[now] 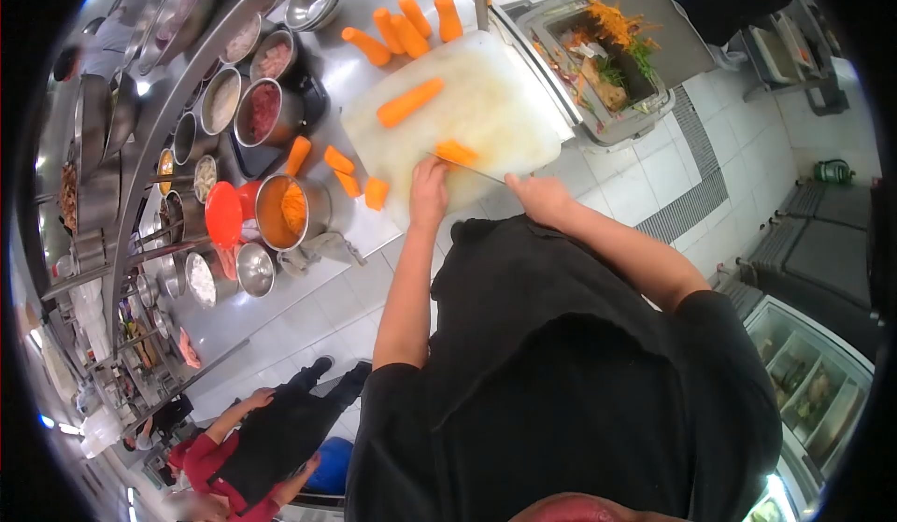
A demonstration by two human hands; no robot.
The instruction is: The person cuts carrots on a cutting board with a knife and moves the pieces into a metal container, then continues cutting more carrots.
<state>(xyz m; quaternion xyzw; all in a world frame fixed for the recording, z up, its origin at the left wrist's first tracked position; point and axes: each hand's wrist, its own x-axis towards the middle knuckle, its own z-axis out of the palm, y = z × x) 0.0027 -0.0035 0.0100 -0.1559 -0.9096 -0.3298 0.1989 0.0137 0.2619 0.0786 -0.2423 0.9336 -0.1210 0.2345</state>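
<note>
On a white cutting board point(514, 83), my right hand point(542, 197) is wrapped round the handle of a knife point(481, 172), whose blade reaches left to a pile of sliced carrot point(455, 152). My left hand point(430, 181) is at the blade's tip, just left of the slices, its fingers together; what they hold, if anything, is hidden. A whole peeled carrot point(409, 102) lies farther up on the board. Carrot chunks point(376, 193) rest on the steel counter by the board's left edge. Several peeled carrots point(411, 36) lie beyond the board.
Left of the board are a steel pot with carrot pieces point(282, 212), a red container point(223, 214) and metal pots of meat point(264, 113). A waste bin point(607, 83) stands at upper right. A person point(271, 438) in a dark apron stands at lower left.
</note>
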